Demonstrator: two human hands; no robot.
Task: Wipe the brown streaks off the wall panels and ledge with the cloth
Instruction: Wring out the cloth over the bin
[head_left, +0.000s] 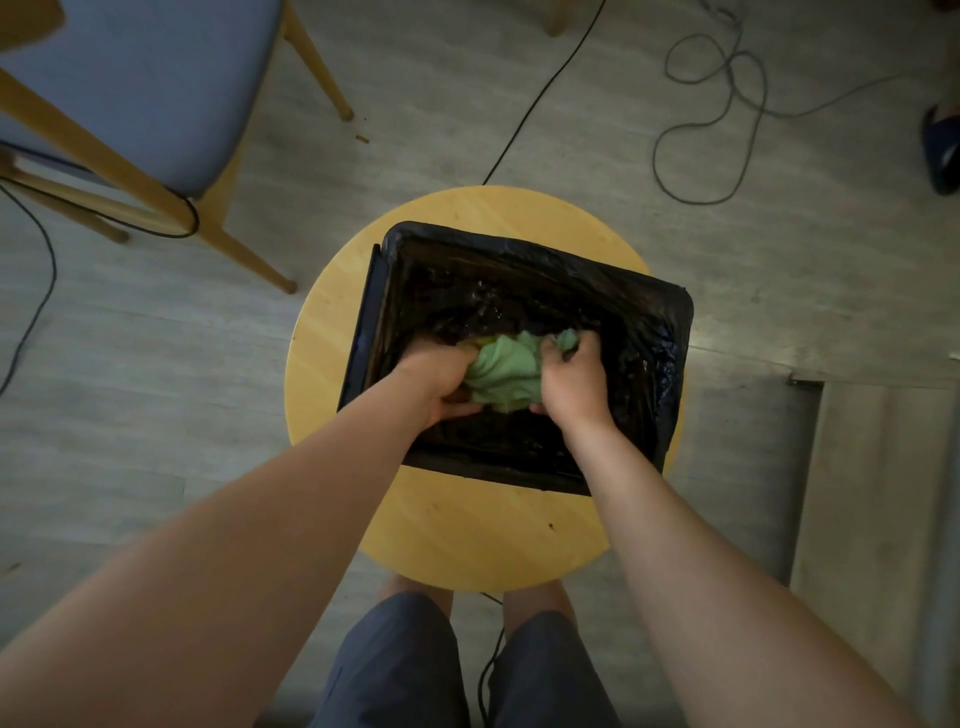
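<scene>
Dark-blue shorts (405, 665) and two bare forearms fill the foreground as a person leans over a round yellow wooden worktop (467, 525), both hands down inside a square bin (670, 332) lined w/ glossy black plastic. Left hand (441, 384) and right hand (571, 382) grip a crumpled pale-green cloth (501, 379) from either side, fingers (558, 353) curled tight into the bunched fabric, tips mostly buried in the folds. Cloth sits between the hands, low in the bin, just above a dark, wet-looking bottom. Wall panels & ledge: not in shot, so no streaks can be checked.

Step in hand is prob. rinsing or wringing ahead of wiping. To do it well: twist the hands in opposite directions, hold the cloth over the bin so drips fall inside, squeeze till damp not dripping, then refold to a flat clean face. The plastic is thin, slick, crinkled; nails could snag it. Cloth looks soft, absorbent, heavy w/ water. Worktop is smooth wood, small, the bin covering much of it. Grey plank floor (156, 389), black cable (524, 114) & a wooden chair w/ blue-grey seat (156, 78) lie round about.
</scene>
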